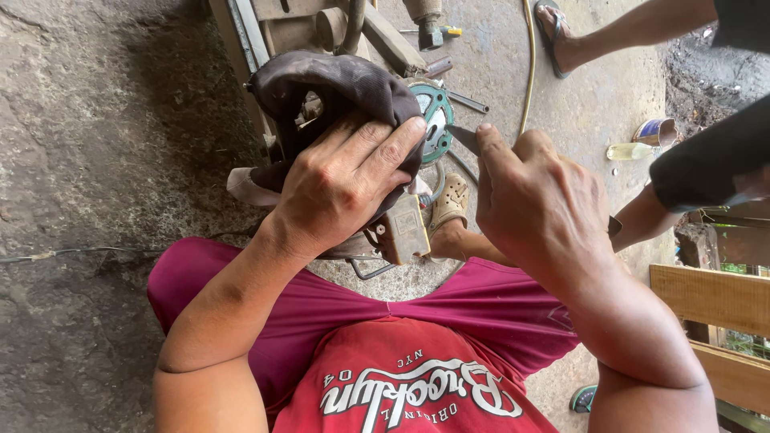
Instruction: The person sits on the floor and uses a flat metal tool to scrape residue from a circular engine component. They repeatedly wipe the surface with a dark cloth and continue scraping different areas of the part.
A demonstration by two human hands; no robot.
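Observation:
My left hand [345, 188] presses flat on a dark brown cloth [321, 84] draped over a worn power tool. A rusty box-shaped part [403, 232] of that tool shows below my fingers. At the cloth's right edge a round green guard [437, 112] is exposed. My right hand [541, 204] is closed around a thin flat metal tool [464, 138], forefinger laid along it, with its tip reaching the green guard. What lies under the cloth is hidden.
The ground is rough concrete [96, 160]. My foot in a tan clog [451, 200] rests under the tool. Another person's sandalled foot [557, 36] and leg stand at the top right. A yellow hose [529, 64], small bottle [630, 151], tin can [656, 131] and wooden planks [710, 297] lie to the right.

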